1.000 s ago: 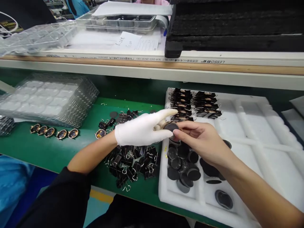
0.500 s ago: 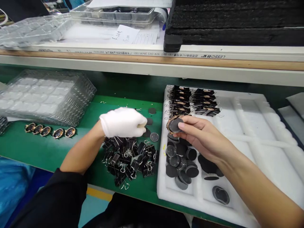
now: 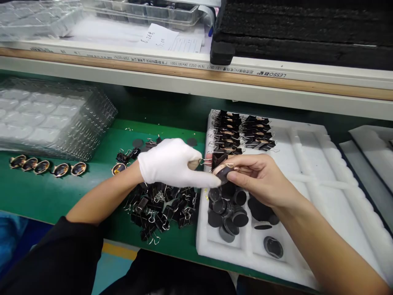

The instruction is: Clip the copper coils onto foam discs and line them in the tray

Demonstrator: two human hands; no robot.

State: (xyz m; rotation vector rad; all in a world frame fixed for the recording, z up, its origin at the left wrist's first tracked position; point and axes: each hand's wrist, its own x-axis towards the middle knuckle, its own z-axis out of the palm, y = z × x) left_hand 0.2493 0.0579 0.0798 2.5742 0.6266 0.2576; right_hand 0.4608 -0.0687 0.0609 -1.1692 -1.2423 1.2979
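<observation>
My left hand (image 3: 175,164), in a white glove, meets my right hand over the left edge of a white foam tray. Its thumb touches a gold-rimmed round piece (image 3: 221,170), and its fingers curl at the wire handle of a black binder clip (image 3: 219,158) by the piece's far edge. My bare right hand (image 3: 258,176) pinches that piece, which has a dark disc on its near face. The glove hides part of the clip's handle. Under my left wrist lies a heap of binder clips (image 3: 162,209); another gold-rimmed piece (image 3: 118,168) lies beside the wrist.
The foam tray (image 3: 294,168) holds rows of clipped pieces (image 3: 227,131) and loose dark discs (image 3: 229,211). Several gold-rimmed pieces (image 3: 61,169) line the green bench at left, before stacked clear plastic trays (image 3: 61,119). A shelf edge (image 3: 184,84) crosses above.
My left hand has moved right, from the discs on the bench to the piece in my right hand. A clip with its wire handle now shows between the hands. The view has shifted slightly.
</observation>
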